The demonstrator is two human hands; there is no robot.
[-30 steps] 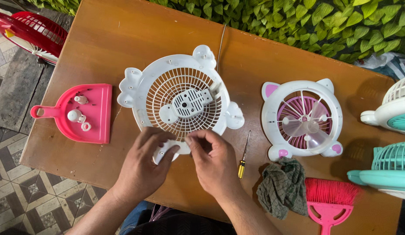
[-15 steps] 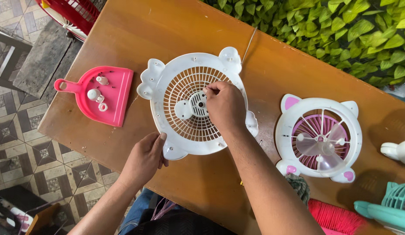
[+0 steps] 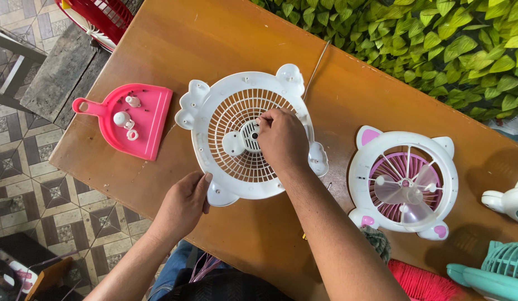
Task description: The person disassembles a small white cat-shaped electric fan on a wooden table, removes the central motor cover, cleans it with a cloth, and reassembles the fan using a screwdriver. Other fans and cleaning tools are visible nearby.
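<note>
Brown and glossy, a wooden table [image 3: 214,44] runs between a patterned tile floor [image 3: 41,195] and a wall of green leaves [image 3: 437,44]. Near its middle lies a round white plastic fan grille with small ear-shaped tabs [image 3: 228,161], flat on the wood. The person's right hand [image 3: 281,139] rests on top of the grille, its fingers bent and drawn together at the hub, pinching something there that is too small to make out. The left hand [image 3: 183,206] curls loosely around the grille's near rim, thumb against the edge by one of the tabs, holding it in place. To the left of the grille, apart from it, sits a pink plastic dustpan [image 3: 136,120] with a few small white parts lying in it. To the right of the grille lies a second white fan housing with pink ears and clear blades [image 3: 406,187]. A teal fan [image 3: 498,270] shows at the lower right corner, and a red grille [image 3: 97,17] lies at the table's far left end.
</note>
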